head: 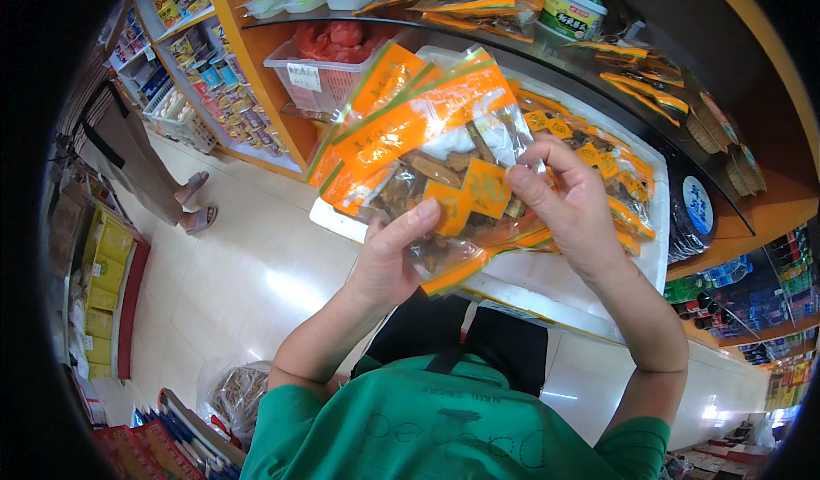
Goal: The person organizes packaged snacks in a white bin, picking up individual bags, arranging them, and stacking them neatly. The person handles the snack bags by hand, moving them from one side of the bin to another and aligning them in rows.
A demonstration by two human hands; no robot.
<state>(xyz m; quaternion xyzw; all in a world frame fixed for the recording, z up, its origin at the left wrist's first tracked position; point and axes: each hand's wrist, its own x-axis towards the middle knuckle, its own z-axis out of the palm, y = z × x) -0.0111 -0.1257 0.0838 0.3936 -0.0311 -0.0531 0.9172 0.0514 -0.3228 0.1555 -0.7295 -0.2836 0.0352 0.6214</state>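
Several flat plastic packets (442, 160) of brown dried pieces, with orange printed bands, are fanned out between my two hands. My left hand (397, 249) grips their lower left side, thumb on top. At the right edge, my right hand (564, 192) pinches the top packet between thumb and fingers. Beneath them, a white foam box (532, 275) holds more orange-banded packets (602, 160) on its right side. The packets in my hands hide part of the box.
Behind the box stands a pale plastic basket (320, 86) with red bags. A dark shelf (448, 28) above carries packets, foam trays and a tub (570, 9). At left a person (122, 140) stands in the aisle by yellow cartons (106, 294). Bottled drinks (724, 275) line the right.
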